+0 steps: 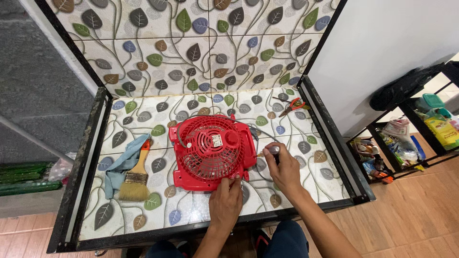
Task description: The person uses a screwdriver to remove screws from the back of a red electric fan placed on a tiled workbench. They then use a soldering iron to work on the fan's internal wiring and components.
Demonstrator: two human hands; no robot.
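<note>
My left hand [224, 203] pressed its spread fingertips on the near edge of the red fan housing [210, 153], pinning it flat, while my right hand [285, 169] gripped what looked like a screwdriver [270, 151], tip at its right edge.

Red fan housing [210, 152]: moulded plastic, slight sheen, slotted grille. Left of it: paintbrush [137, 177] with bare wood handle, metal ferrule, pale bristles, lying on soft matt blue cloth [119, 165]. Tiled table [306, 162]: glossy ceramic tile, black metal frame.
</note>
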